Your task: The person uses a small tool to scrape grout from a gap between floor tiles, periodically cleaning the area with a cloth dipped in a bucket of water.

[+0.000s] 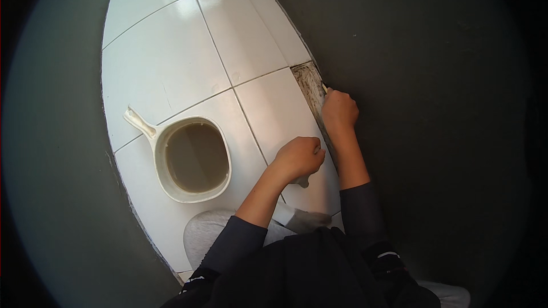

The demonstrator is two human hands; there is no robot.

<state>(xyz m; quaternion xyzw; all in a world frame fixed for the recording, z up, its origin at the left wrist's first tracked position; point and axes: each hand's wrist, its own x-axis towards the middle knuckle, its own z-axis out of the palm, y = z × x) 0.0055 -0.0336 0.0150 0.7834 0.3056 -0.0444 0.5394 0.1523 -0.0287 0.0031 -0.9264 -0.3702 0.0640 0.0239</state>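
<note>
My right hand (341,108) is closed around a thin, pale stick-like tool (325,88); only its tip shows past the fingers. It rests at the right edge of the white tiles, over a narrow bare strip (308,82) streaked with dark and light grey. To its left, my left hand (299,157) makes a fist above a white tile. A bit of grey cloth (302,181) pokes out beneath that fist; the rest of it is hidden. Left of both hands stands a white plastic dipper (226,179) holding murky grey-brown water (197,157), its handle pointing up and left.
White glossy tiles (165,63) with dark joints run away from me in a band. Dark grey surfaces (422,91) border the band on both sides. My grey-clad knee (208,231) and a grey sock (308,219) lie close below the dipper and left hand.
</note>
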